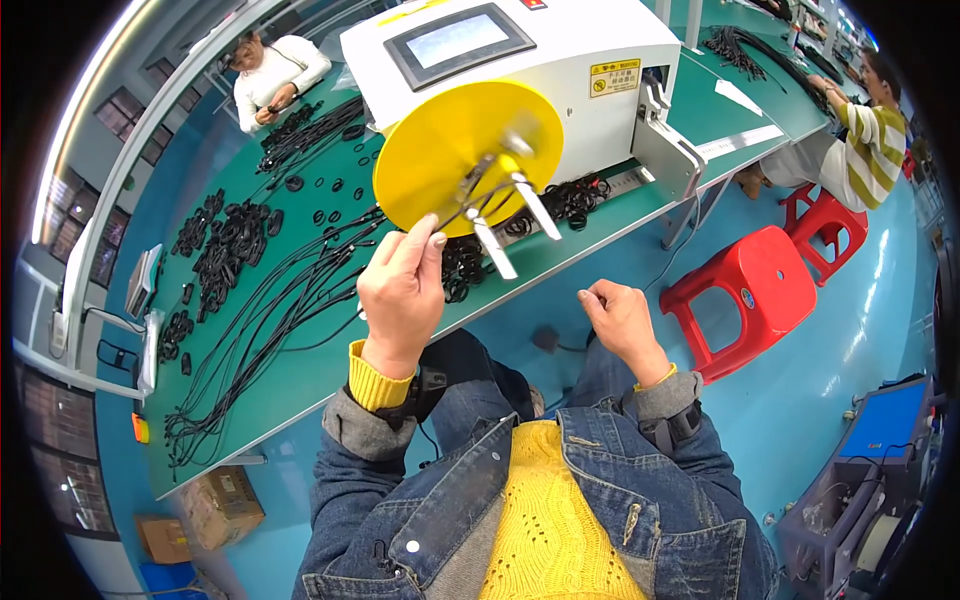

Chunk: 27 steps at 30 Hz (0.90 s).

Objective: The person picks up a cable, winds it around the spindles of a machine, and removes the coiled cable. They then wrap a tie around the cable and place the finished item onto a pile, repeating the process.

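A yellow disc (420, 150) stands upright on the front of a white winding machine (600, 120). Two pale prongs (492, 245) stick out from it, and part of the disc's middle is blurred. A black cable (480, 195) is looped around the prongs. My left hand (400, 295) is at the disc's lower left edge, with thumb and forefinger pinched on the cable. Over my lap, to the right of the prongs, my right hand (625, 322) is loosely fisted; no object shows in it.
Long black cables (270, 320) and heaps of coiled cables (235, 245) lie on the green table (330, 375) to the left. More coils (575, 205) sit beneath the machine. Red stools (745, 300) stand at right. Two people work across and at the far right. Cardboard boxes (222, 505) are at lower left.
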Available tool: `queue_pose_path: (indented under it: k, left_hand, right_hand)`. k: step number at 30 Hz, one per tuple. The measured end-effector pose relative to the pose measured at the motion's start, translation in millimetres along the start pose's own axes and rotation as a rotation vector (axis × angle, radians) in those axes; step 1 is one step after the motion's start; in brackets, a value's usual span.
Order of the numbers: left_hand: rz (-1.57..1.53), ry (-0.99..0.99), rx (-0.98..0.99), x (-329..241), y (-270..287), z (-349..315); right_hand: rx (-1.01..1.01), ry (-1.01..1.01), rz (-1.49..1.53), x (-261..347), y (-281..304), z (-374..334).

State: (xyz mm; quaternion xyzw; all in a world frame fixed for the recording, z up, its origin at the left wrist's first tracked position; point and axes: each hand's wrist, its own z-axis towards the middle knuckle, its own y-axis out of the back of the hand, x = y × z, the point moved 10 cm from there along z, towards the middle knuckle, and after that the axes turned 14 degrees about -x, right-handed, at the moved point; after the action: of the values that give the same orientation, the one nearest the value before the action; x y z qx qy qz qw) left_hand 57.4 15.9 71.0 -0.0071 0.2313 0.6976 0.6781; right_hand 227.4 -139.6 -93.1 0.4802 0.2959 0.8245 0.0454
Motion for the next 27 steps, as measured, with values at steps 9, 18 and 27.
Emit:
queue_pose_path:
  k: [9,18,27]
  left_hand:
    - [-0.019,0.091,0.068,1.0,-15.3,-13.2]
    - [-0.083,-0.034,-0.01,-26.2,-23.6,-4.2]
    - [0.283,-0.374,0.249,-68.3,-53.6,1.9]
  right_hand:
    - [0.026,-0.048,0.007,-21.4,-10.0,6.1]
    - [0.032,-0.038,0.039,-27.1,-13.4,7.8]
    - [-0.042,-0.033,0.134,-13.6,15.5,17.1]
